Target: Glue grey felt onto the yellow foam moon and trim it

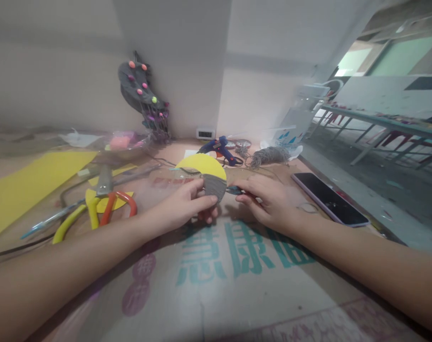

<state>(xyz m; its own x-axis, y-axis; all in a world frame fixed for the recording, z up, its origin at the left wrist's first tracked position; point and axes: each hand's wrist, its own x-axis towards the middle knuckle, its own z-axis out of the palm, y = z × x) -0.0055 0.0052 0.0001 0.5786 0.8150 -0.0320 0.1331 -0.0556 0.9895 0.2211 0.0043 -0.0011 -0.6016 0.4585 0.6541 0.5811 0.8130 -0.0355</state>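
My left hand [182, 205] pinches a yellow crescent-shaped card piece [201, 166] whose lower end is wrapped in grey twine [215, 186]. My right hand [269, 199] is closed just to the right of it, its fingertips pinched on a small dark bit [234, 190] at the wrapped edge, probably the twine's end. Both hands hover low over a sheet of cardboard [237, 266] printed with teal characters.
Scissors with red and yellow handles [105, 204] lie at left beside yellow paper [27, 185]. A blue glue gun [219, 149] and a ball of grey twine [269, 156] sit behind. A phone [328, 198] lies at right. A twine-wrapped crescent with pom-poms [141, 92] leans on the wall.
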